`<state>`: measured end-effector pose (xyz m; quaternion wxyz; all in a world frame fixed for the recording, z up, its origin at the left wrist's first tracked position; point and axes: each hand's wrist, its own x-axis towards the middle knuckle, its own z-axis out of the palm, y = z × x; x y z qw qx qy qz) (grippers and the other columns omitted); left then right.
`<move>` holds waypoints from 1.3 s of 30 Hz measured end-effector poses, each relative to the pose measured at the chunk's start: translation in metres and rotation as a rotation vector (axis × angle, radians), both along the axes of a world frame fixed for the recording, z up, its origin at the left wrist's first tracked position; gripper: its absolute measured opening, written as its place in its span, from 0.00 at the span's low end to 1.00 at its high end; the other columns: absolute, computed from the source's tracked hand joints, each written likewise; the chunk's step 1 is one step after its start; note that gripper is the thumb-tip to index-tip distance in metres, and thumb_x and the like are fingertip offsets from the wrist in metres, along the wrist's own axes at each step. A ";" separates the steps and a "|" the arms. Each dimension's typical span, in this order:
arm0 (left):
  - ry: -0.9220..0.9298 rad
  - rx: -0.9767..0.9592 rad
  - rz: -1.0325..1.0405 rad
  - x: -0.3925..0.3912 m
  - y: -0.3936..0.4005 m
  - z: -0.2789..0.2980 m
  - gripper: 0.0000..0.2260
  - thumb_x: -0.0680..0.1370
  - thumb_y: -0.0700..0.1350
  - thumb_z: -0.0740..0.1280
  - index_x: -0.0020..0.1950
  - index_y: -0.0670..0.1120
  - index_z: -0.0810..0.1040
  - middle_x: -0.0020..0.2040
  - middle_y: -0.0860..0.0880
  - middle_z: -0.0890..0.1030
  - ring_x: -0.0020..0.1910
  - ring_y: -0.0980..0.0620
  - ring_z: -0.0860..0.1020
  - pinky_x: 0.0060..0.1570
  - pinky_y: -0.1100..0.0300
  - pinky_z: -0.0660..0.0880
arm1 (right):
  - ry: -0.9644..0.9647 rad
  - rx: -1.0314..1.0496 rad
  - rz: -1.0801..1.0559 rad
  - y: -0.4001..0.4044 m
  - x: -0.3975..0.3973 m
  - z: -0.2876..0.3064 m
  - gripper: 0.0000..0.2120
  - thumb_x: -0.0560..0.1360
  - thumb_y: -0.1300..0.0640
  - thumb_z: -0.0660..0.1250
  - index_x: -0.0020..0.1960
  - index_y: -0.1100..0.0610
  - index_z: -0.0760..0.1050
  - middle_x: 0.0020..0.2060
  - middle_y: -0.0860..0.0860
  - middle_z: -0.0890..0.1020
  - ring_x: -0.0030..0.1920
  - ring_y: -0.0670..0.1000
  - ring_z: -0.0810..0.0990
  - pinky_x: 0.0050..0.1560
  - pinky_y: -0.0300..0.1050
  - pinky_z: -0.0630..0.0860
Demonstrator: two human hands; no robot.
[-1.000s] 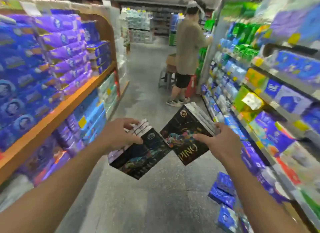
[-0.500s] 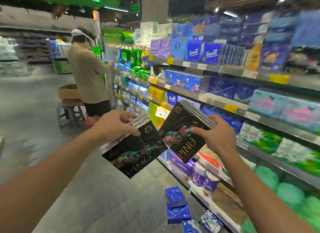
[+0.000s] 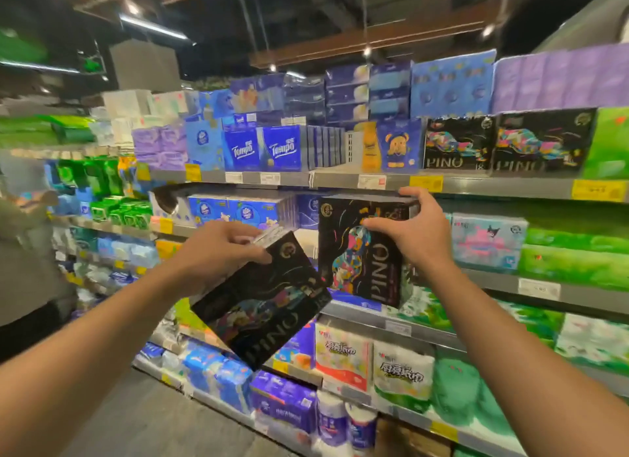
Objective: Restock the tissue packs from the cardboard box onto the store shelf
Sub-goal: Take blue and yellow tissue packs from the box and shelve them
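Black PINO tissue pack [image 3: 262, 303], tilted, gripped at its top edge by left hand [image 3: 218, 249], fingers curled over. Second black PINO pack [image 3: 364, 252], upright, pinched at its upper corner by right hand [image 3: 415, 228], raised before the store shelf [image 3: 476, 184]. Matching PINO packs [image 3: 503, 143] stocked on upper tier beyond.

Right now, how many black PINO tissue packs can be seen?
4: one in the left hand, one in the right hand, two side by side on the upper shelf. More may hide behind.
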<state>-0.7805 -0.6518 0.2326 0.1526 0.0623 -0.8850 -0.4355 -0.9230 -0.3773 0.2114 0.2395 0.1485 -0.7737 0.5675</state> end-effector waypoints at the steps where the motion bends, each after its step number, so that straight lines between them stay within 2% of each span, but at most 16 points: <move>1: 0.003 0.001 -0.003 -0.024 -0.004 0.003 0.12 0.68 0.44 0.77 0.51 0.52 0.86 0.44 0.47 0.87 0.39 0.51 0.84 0.41 0.61 0.78 | -0.016 -0.032 -0.011 -0.002 -0.022 0.006 0.39 0.54 0.43 0.84 0.61 0.48 0.74 0.52 0.47 0.80 0.53 0.50 0.78 0.50 0.46 0.75; 4: -0.002 -0.003 -0.055 -0.086 -0.014 0.011 0.09 0.70 0.42 0.76 0.49 0.52 0.86 0.40 0.48 0.86 0.34 0.52 0.82 0.33 0.63 0.74 | -0.045 -0.008 -0.034 -0.006 -0.078 0.017 0.44 0.53 0.44 0.85 0.65 0.50 0.72 0.57 0.50 0.79 0.56 0.50 0.77 0.55 0.45 0.75; 6: 0.001 0.024 -0.082 -0.122 -0.025 0.017 0.11 0.68 0.44 0.77 0.50 0.51 0.86 0.39 0.47 0.86 0.34 0.51 0.81 0.31 0.62 0.75 | -0.034 0.049 -0.048 -0.010 -0.107 0.023 0.44 0.52 0.44 0.85 0.64 0.52 0.74 0.57 0.50 0.80 0.56 0.50 0.78 0.57 0.47 0.76; 8: 0.010 0.032 -0.111 -0.155 -0.036 0.023 0.19 0.61 0.51 0.78 0.51 0.53 0.86 0.43 0.45 0.86 0.41 0.45 0.84 0.43 0.51 0.81 | -0.027 0.098 -0.052 -0.016 -0.135 0.026 0.43 0.52 0.43 0.85 0.64 0.53 0.76 0.57 0.50 0.81 0.56 0.50 0.79 0.59 0.50 0.77; 10: 0.014 0.048 -0.122 -0.183 -0.045 0.030 0.21 0.59 0.52 0.78 0.51 0.52 0.86 0.46 0.43 0.87 0.48 0.40 0.85 0.54 0.43 0.79 | -0.032 0.138 -0.040 -0.022 -0.160 0.029 0.44 0.52 0.40 0.84 0.65 0.52 0.76 0.58 0.48 0.81 0.58 0.49 0.79 0.61 0.50 0.76; 13: 0.024 0.066 -0.153 -0.225 -0.058 0.048 0.11 0.67 0.43 0.77 0.49 0.48 0.87 0.46 0.41 0.86 0.47 0.40 0.84 0.53 0.46 0.79 | -0.001 0.188 -0.023 -0.031 -0.188 0.040 0.48 0.47 0.33 0.81 0.63 0.50 0.78 0.54 0.46 0.80 0.55 0.47 0.78 0.58 0.47 0.76; 17: 0.062 0.010 -0.221 -0.270 -0.072 0.089 0.07 0.68 0.42 0.77 0.44 0.49 0.87 0.44 0.42 0.86 0.42 0.45 0.83 0.53 0.50 0.79 | 0.127 0.296 -0.057 -0.045 -0.208 0.074 0.42 0.48 0.30 0.77 0.58 0.48 0.77 0.53 0.45 0.82 0.52 0.48 0.80 0.58 0.46 0.76; 18: 0.084 -0.011 -0.240 -0.282 -0.077 0.101 0.06 0.69 0.42 0.77 0.45 0.48 0.87 0.43 0.42 0.86 0.41 0.45 0.83 0.51 0.51 0.79 | 0.179 0.323 -0.077 -0.047 -0.210 0.086 0.46 0.49 0.30 0.77 0.63 0.49 0.77 0.56 0.46 0.82 0.55 0.48 0.80 0.61 0.47 0.75; 20: 0.151 -0.063 -0.270 -0.304 -0.083 0.126 0.07 0.69 0.43 0.77 0.46 0.48 0.87 0.43 0.45 0.87 0.40 0.47 0.83 0.52 0.51 0.79 | 0.253 0.380 -0.134 -0.048 -0.209 0.113 0.50 0.53 0.35 0.80 0.71 0.51 0.72 0.62 0.48 0.80 0.60 0.48 0.79 0.65 0.48 0.74; 23: 0.235 -0.115 -0.327 -0.335 -0.085 0.164 0.09 0.68 0.47 0.77 0.47 0.52 0.87 0.42 0.50 0.87 0.41 0.49 0.84 0.51 0.52 0.80 | 0.336 0.447 -0.209 -0.048 -0.206 0.153 0.47 0.58 0.44 0.83 0.73 0.54 0.70 0.62 0.48 0.80 0.60 0.48 0.78 0.66 0.48 0.73; 27: 0.296 -0.162 -0.463 -0.369 -0.066 0.192 0.06 0.67 0.50 0.77 0.43 0.56 0.87 0.39 0.53 0.87 0.42 0.51 0.85 0.44 0.59 0.78 | 0.384 0.666 -0.336 -0.044 -0.205 0.191 0.52 0.55 0.36 0.77 0.75 0.54 0.68 0.65 0.49 0.79 0.64 0.49 0.77 0.67 0.52 0.72; 29: 0.301 -0.145 -0.515 -0.382 -0.050 0.196 0.04 0.68 0.52 0.77 0.42 0.57 0.87 0.41 0.54 0.87 0.41 0.52 0.84 0.40 0.61 0.76 | 0.390 0.782 -0.400 -0.034 -0.199 0.201 0.51 0.55 0.38 0.77 0.75 0.54 0.68 0.66 0.51 0.78 0.66 0.52 0.76 0.67 0.53 0.71; 31: 0.298 -0.120 -0.558 -0.393 -0.035 0.195 0.04 0.68 0.52 0.77 0.41 0.56 0.87 0.42 0.53 0.87 0.37 0.54 0.84 0.36 0.64 0.74 | 0.381 0.870 -0.454 -0.019 -0.195 0.203 0.47 0.58 0.49 0.83 0.74 0.54 0.69 0.65 0.52 0.79 0.64 0.54 0.76 0.64 0.49 0.70; 33: 0.292 -0.092 -0.589 -0.401 -0.021 0.191 0.05 0.69 0.51 0.78 0.42 0.54 0.87 0.37 0.52 0.86 0.32 0.56 0.82 0.32 0.66 0.75 | 0.359 0.916 -0.469 -0.002 -0.197 0.201 0.45 0.59 0.57 0.84 0.73 0.56 0.70 0.63 0.51 0.79 0.61 0.50 0.75 0.57 0.41 0.68; 35: 0.274 -0.069 -0.609 -0.408 -0.007 0.188 0.07 0.68 0.50 0.78 0.44 0.52 0.87 0.37 0.50 0.86 0.32 0.54 0.84 0.33 0.62 0.78 | 0.323 0.950 -0.470 0.016 -0.207 0.199 0.46 0.60 0.57 0.84 0.74 0.58 0.69 0.65 0.50 0.77 0.63 0.47 0.74 0.57 0.40 0.67; 39: 0.274 -0.105 -0.566 -0.415 0.017 0.187 0.09 0.67 0.54 0.78 0.45 0.53 0.86 0.36 0.51 0.86 0.35 0.51 0.84 0.32 0.61 0.75 | 0.280 1.011 -0.486 0.043 -0.237 0.197 0.45 0.62 0.57 0.83 0.74 0.57 0.68 0.67 0.55 0.77 0.65 0.52 0.73 0.54 0.33 0.62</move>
